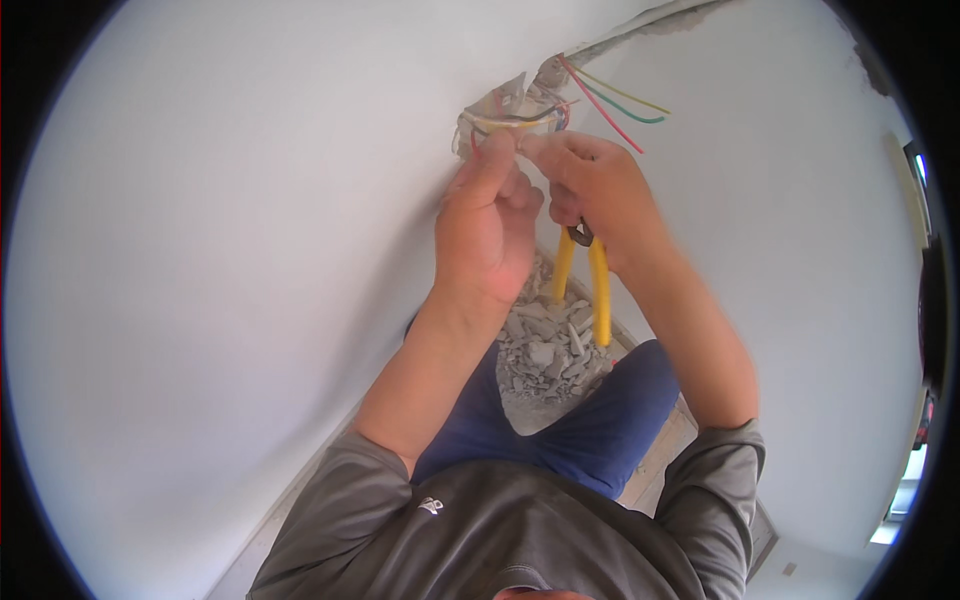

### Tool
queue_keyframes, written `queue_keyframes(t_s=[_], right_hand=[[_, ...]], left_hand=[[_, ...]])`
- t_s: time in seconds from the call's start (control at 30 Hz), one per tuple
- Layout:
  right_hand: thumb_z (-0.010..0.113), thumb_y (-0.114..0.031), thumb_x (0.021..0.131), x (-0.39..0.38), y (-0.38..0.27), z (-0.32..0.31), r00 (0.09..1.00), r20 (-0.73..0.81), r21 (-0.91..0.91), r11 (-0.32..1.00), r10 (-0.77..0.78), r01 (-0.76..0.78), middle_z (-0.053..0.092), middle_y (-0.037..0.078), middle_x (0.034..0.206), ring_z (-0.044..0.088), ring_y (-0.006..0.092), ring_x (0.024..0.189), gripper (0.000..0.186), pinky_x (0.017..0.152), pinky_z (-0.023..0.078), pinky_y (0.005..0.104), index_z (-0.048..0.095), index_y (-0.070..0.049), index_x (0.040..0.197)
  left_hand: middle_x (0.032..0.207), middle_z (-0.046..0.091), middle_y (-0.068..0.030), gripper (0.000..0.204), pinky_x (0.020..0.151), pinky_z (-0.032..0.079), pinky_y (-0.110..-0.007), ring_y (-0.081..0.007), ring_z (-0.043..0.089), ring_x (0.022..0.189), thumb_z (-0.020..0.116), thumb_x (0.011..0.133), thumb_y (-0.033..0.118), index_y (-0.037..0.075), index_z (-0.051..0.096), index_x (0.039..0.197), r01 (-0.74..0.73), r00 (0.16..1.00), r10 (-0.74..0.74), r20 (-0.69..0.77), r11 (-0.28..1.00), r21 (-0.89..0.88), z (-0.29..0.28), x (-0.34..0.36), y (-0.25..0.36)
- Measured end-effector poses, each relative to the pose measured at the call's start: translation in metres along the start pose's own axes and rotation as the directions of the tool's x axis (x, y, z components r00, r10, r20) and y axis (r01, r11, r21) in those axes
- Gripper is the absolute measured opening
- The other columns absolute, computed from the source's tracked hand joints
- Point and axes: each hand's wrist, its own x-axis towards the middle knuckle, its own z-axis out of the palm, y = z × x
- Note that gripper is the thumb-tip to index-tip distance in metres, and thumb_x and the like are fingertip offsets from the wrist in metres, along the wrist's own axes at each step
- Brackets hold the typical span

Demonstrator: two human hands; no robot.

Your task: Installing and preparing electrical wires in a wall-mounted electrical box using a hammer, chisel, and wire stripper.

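Both my hands are raised to an opening in the white wall, where electrical wires [545, 116] in red, black and yellow come out of a wall box [498, 108]. My left hand [488, 225] is closed, its thumb and forefinger pinching a wire at the box's lower edge. Against those fingertips meet the thumb and forefinger of my right hand [605, 190]. Its other fingers curl around pliers [600, 290], whose yellow handles hang spread below the palm. Fingers mostly hide the pinched wire end and the pliers' jaws.
Loose red, green and yellow wires [612, 97] stick out to the right of the box. A rough channel [640, 35] runs up the wall from it. Broken grey rubble [545, 345] lies piled below my hands, between my blue-trousered legs [635, 410].
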Motion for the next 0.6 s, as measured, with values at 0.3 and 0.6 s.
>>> queue_keyframes(t_s=[0.3, 0.6], right_hand=[[0.078, -0.005, 0.078, 0.021, 0.041, -0.010, 0.138, 0.247, -0.759, -0.103, -0.959, 0.643, 0.064, 0.004, 0.088, 0.061, 0.0173, 0.062, 0.018, 0.052, 0.048, 0.0307, 0.072, -0.009, 0.095], [0.070, -0.008, 0.088, 0.012, 0.022, -0.011, 0.536, 0.208, -0.669, 0.281, -0.818, 0.688, 0.064, 0.006, 0.084, 0.055, 0.0142, 0.059, 0.003, 0.053, 0.044, 0.0270, 0.073, -0.006, 0.090]], left_hand=[[0.070, 0.043, 0.0085, 0.020, 0.073, 0.038, -0.028, -0.0079, 0.040, 0.070, 0.069, 0.097, 0.029, 0.012, 0.066, 0.106, 0.021, 0.999, -0.020, 0.033, 0.999, -0.043, 0.002, -0.001, -0.002], [0.073, 0.041, 0.0106, 0.031, 0.070, 0.034, -0.024, -0.0040, 0.038, 0.070, 0.068, 0.098, 0.028, 0.006, 0.064, 0.120, 0.036, 0.999, -0.035, 0.035, 0.999, -0.033, -0.002, 0.000, -0.003]])
